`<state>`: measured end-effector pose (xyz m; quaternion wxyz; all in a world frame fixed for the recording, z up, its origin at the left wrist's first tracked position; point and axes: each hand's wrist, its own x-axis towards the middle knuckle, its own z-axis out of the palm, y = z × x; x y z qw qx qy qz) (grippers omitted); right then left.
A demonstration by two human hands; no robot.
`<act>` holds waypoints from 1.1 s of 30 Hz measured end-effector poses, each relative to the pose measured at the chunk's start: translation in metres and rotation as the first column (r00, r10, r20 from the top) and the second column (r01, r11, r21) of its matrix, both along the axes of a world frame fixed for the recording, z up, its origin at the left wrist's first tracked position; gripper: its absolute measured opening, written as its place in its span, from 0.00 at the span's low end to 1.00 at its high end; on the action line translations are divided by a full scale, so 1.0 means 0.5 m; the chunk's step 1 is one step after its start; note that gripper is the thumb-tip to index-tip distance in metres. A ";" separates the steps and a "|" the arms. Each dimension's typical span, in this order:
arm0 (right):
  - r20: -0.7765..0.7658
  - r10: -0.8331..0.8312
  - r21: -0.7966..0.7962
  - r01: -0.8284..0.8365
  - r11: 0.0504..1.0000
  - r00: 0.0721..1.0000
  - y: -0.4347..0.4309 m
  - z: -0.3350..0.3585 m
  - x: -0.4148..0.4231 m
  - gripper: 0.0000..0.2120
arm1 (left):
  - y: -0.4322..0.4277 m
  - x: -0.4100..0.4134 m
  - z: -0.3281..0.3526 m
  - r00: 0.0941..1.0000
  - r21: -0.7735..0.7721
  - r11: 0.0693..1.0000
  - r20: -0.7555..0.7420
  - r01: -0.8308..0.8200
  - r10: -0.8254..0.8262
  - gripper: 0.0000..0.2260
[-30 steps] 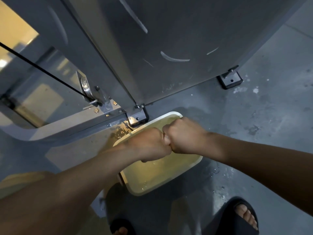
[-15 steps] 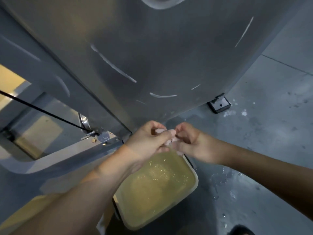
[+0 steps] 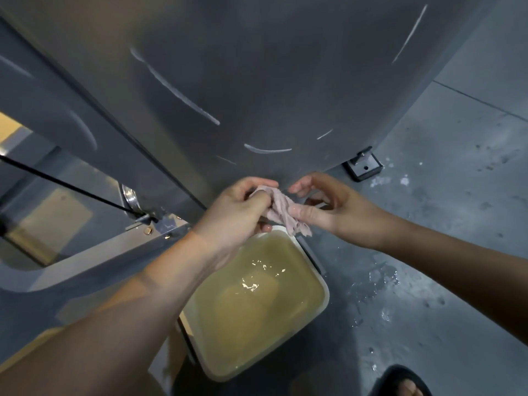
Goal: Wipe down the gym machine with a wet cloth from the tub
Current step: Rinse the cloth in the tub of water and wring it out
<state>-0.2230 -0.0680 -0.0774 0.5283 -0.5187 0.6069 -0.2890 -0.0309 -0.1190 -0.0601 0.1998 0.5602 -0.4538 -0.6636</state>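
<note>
The scratched grey sheet-metal gym machine panel [image 3: 257, 81] rises directly beyond the fingertips of both hands. The cream rectangular plastic tub [image 3: 326, 298] of murky water sits below the wrists. The left hand [image 3: 237, 212] grasps the crumpled pale pink cloth [image 3: 283, 212], whose long axis hangs toward the tub. The right hand [image 3: 334, 207] is relaxed, thumb touching the cloth, so the left hand is better placed to wipe

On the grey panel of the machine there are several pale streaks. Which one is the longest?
The diagonal streak in the upper left of the panel, running down to the right. The others are clearly shorter.
</note>
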 end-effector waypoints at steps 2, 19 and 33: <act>0.026 0.015 0.014 -0.015 1.000 1.000 0.002 0.005 -0.002 0.20 | 0.003 0.003 0.001 0.999 -0.002 0.999 0.013 0.033 -0.033 0.08; -0.349 -0.328 -0.442 0.155 0.884 0.878 0.017 -0.056 0.027 0.16 | 0.008 0.001 0.018 0.988 0.101 0.995 -0.152 -0.017 0.032 0.09; -0.165 -0.226 -0.393 0.146 0.908 0.960 0.060 -0.011 0.010 0.06 | 0.029 -0.028 0.020 0.980 0.105 0.994 -0.199 0.000 0.021 0.07</act>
